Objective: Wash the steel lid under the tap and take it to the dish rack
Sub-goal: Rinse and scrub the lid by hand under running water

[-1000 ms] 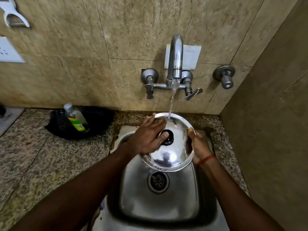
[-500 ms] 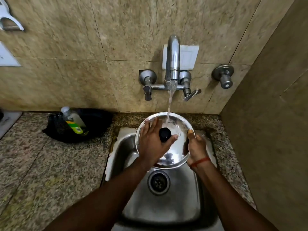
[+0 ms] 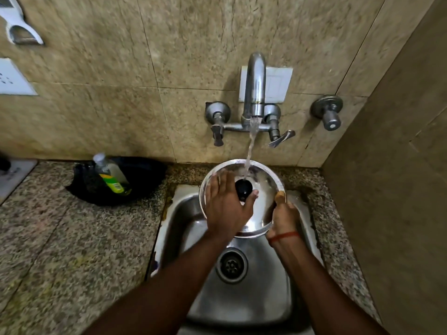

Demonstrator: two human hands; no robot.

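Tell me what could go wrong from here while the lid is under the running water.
1. Slip: only the right hand grips the steel lid, by its rim; the left hand lies flat on the wet surface. The lid could drop into the sink.
2. Splash: the stream from the tap lands beside the black knob and may spray onto the granite counter.
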